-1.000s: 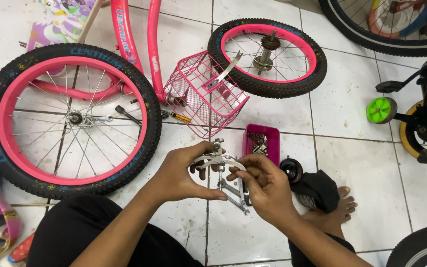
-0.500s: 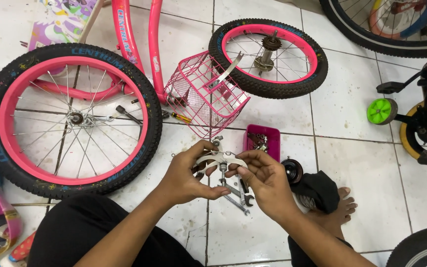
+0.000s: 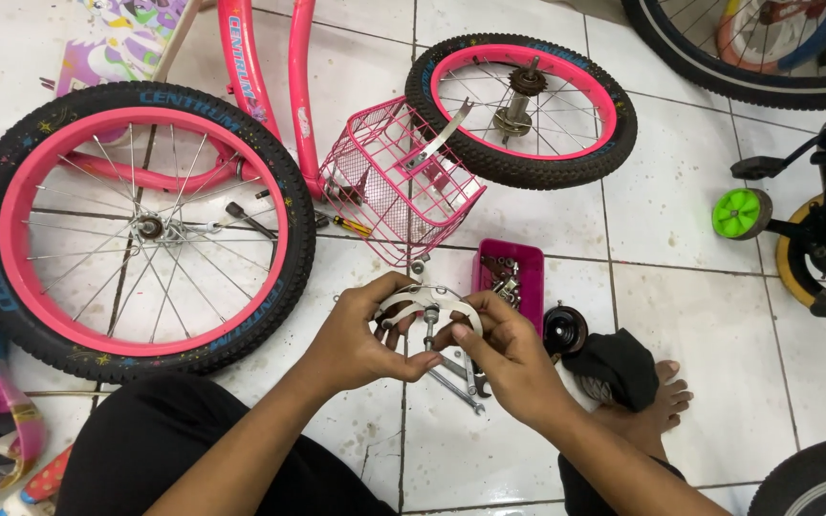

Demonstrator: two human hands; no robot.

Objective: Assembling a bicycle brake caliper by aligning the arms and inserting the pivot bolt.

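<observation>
While both hands' grip closes, brake caliper [image 3: 429, 308] sits between fingertips.

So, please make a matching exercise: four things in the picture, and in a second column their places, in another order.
Things:
1. brake caliper
2. wire basket
3. parts tray
4. green wheel

Places:
a. far right, beside a yellow rim
b. between both hands
c. between the two pink wheels
d. on the tiles just beyond the right hand

Pairs: 1-b, 2-c, 3-d, 4-a
</observation>
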